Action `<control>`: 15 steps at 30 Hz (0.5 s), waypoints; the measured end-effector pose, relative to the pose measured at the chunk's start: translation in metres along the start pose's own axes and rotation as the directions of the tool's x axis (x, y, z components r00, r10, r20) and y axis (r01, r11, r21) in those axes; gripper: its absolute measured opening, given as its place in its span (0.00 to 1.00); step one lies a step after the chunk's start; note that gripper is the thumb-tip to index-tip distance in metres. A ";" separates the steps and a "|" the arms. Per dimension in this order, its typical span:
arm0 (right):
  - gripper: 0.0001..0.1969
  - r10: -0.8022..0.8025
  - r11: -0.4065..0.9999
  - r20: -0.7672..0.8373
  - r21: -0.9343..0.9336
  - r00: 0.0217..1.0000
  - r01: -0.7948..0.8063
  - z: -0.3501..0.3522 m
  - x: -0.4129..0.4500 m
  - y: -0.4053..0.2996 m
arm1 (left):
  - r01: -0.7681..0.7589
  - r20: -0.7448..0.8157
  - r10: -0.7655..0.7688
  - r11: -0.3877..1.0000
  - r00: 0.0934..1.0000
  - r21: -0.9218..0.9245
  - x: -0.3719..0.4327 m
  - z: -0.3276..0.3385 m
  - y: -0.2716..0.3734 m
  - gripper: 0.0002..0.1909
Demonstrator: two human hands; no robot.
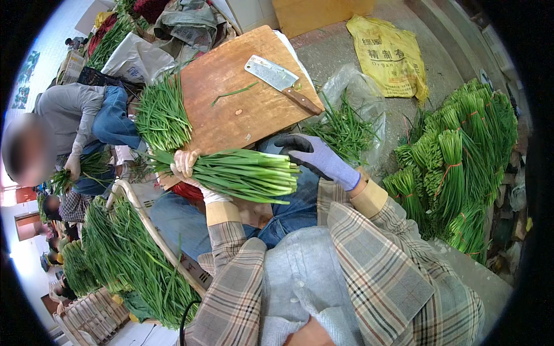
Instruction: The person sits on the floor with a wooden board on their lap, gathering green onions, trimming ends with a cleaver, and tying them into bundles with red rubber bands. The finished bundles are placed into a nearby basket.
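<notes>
My left hand (187,166), in a thin white glove, is closed around a thick bunch of green garlic chives (246,173), held level above my lap with the pale cut ends to the right. My right hand (309,155), in a lilac glove with dark fingertips, is curved with fingers apart beside those ends and holds nothing. Beyond them, a cleaver (272,73) with a wooden handle lies on a wooden board (225,104), near some loose green stalks (233,93). A pile of chives (162,116) rests at the board's left edge.
Tied chive bundles (450,160) are stacked at the right. Clear plastic (372,99) with loose trimmings (344,123) lies right of the board, near a yellow woven sack (385,56). More chives (130,259) fill a light-rimmed basket (151,229) at lower left. A person (82,108) bends at the left.
</notes>
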State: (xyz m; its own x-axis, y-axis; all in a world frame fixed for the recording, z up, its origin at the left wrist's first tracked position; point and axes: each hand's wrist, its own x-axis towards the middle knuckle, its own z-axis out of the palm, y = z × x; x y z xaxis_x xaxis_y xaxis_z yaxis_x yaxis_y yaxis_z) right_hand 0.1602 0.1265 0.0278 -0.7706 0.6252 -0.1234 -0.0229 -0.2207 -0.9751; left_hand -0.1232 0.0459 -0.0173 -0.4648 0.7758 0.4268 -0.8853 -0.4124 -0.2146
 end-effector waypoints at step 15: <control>0.11 -0.202 0.978 -0.138 -0.087 0.970 0.191 0.018 -0.012 -0.014 | 0.228 0.555 -0.223 0.972 0.802 0.062 0.039 0.049 -0.022 0.10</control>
State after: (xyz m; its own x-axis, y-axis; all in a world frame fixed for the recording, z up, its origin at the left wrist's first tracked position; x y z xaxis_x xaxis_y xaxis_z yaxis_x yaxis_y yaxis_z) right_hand 0.1582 0.1081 0.0460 -0.6546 0.7542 0.0516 -0.1140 -0.0311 -0.9930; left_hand -0.1213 0.0624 0.0470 -0.1696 0.4491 0.8772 -0.9657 -0.2532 -0.0570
